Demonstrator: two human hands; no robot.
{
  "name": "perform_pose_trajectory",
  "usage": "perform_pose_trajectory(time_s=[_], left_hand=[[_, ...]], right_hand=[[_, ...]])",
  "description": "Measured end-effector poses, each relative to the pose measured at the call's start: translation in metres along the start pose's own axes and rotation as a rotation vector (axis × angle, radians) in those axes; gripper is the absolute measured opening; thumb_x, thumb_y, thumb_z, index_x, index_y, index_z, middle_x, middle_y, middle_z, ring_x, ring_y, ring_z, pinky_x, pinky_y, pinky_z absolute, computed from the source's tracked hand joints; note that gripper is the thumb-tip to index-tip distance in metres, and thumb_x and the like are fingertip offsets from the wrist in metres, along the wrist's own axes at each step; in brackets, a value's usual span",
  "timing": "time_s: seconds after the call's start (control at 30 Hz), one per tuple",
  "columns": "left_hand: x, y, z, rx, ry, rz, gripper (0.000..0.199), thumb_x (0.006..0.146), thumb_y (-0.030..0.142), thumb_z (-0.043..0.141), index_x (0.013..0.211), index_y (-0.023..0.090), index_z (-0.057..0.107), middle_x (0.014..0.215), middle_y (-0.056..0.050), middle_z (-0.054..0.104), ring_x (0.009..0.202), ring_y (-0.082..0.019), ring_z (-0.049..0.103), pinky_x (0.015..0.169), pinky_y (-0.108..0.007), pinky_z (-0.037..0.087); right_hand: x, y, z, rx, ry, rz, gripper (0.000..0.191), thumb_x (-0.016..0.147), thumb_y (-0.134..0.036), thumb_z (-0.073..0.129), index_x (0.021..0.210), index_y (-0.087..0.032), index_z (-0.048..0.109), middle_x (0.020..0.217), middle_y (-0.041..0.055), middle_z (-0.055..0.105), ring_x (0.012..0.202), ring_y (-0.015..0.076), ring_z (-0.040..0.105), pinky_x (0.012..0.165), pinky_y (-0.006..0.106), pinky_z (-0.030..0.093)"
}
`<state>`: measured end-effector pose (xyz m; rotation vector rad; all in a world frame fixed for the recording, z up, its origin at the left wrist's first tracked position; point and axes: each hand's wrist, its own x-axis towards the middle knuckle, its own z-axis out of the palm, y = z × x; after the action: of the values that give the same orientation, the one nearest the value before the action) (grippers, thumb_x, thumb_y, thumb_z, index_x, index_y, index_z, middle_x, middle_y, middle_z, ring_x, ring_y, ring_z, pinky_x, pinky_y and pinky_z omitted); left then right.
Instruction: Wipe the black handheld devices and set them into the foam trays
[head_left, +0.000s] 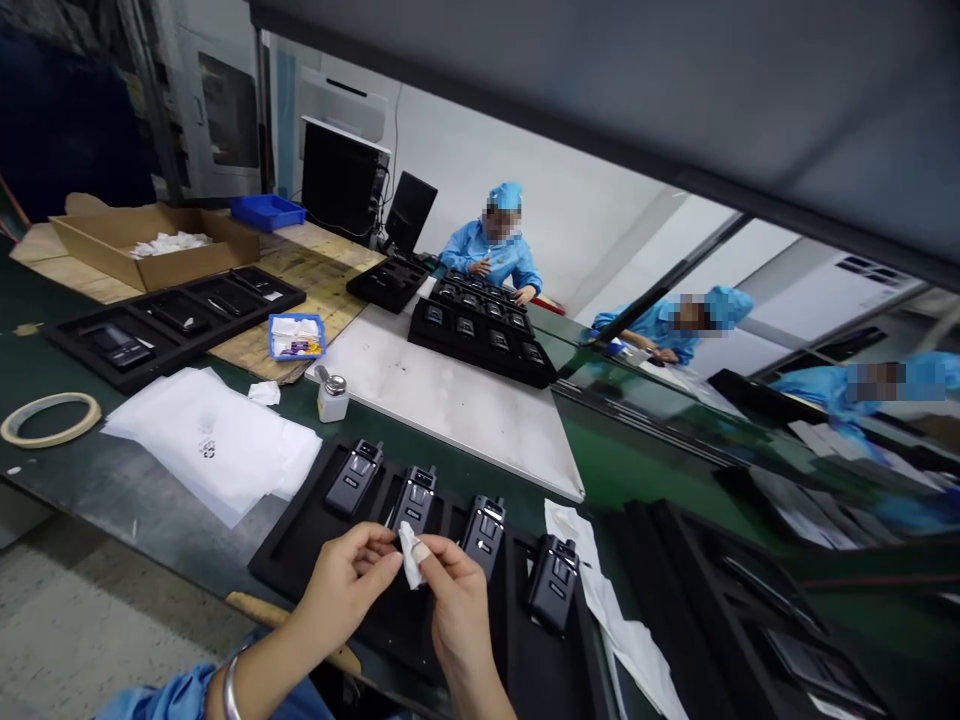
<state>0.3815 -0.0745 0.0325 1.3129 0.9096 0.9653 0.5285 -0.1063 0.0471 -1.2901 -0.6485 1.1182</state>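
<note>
A small crumpled white wipe (410, 556) is pinched between my two hands. My right hand (459, 590) grips its right side with thumb and fingertips. On the other side, my left hand (351, 580) has curled fingers, with its thumb tip against the wipe. Below lies a black foam tray (300, 555) with several dark handheld devices that look like two-way radios, each with a short stub on top. One radio (414, 498) sits just beyond the wipe, partly hidden by my hands. Another radio (553, 585) lies to the right, and one more (355, 478) to the left.
White plastic bags (217, 435), a tape roll (51, 418) and a pump bottle (332, 398) lie left. A blue box (297, 338) holds small items. Further foam trays (480, 345) stand ahead and right. Paper strips (637, 650) flank my tray. Co-workers (495, 250) sit opposite and to the right.
</note>
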Motion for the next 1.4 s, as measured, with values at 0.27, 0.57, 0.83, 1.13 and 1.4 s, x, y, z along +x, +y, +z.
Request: perform_pose_trajectory(time_s=[0.27,0.57,0.83,1.13,1.4], left_hand=[[0.003,0.023,0.027,-0.345,-0.14,-0.278,0.038,0.072,0.048,0.081,0.079,0.014,0.067,0.065,-0.003,0.066,0.059,-0.013,0.061,0.058,-0.022,0.051],[-0.002,0.027,0.047,-0.422,-0.226,-0.448,0.046,0.071,0.056,0.081,0.085,0.014,0.068,0.075,-0.007,0.07,0.066,-0.016,0.064,0.059,-0.025,0.053],[0.007,0.02,0.071,-0.246,-0.359,-0.355,0.034,0.077,0.047,0.078,0.093,0.018,0.07,0.076,-0.001,0.069,0.067,-0.015,0.06,0.062,-0.024,0.049],[0.009,0.019,0.115,-0.086,-0.348,-0.243,0.042,0.079,0.061,0.071,0.08,0.019,0.068,0.083,-0.004,0.07,0.083,-0.023,0.066,0.073,-0.029,0.054],[0.009,0.033,0.134,-0.22,-0.418,-0.326,0.04,0.077,0.053,0.077,0.081,0.014,0.072,0.078,-0.006,0.071,0.074,-0.018,0.063,0.07,-0.026,0.051]], right_hand=[[-0.016,-0.008,-0.022,0.173,0.004,0.062,0.033,0.062,-0.045,0.087,0.068,-0.017,0.072,0.059,-0.0008,0.06,0.054,0.0095,0.044,0.053,0.022,0.035],[-0.026,-0.006,-0.045,0.305,0.032,0.104,0.033,0.065,-0.044,0.086,0.07,-0.017,0.068,0.062,-0.0016,0.06,0.053,0.009,0.044,0.052,0.021,0.035],[-0.039,-0.013,-0.075,0.166,-0.006,-0.049,0.035,0.067,-0.046,0.085,0.085,-0.018,0.076,0.072,0.0014,0.067,0.061,0.0128,0.053,0.061,0.025,0.044],[-0.063,-0.023,-0.111,-0.422,0.282,-0.497,0.021,0.091,-0.027,0.06,0.102,-0.025,0.077,0.087,0.0051,0.065,0.081,0.0185,0.061,0.074,0.029,0.048],[-0.071,-0.023,-0.127,-0.404,0.189,-0.546,0.028,0.089,-0.029,0.065,0.115,-0.027,0.074,0.092,0.0052,0.064,0.083,0.0192,0.06,0.075,0.031,0.049]])
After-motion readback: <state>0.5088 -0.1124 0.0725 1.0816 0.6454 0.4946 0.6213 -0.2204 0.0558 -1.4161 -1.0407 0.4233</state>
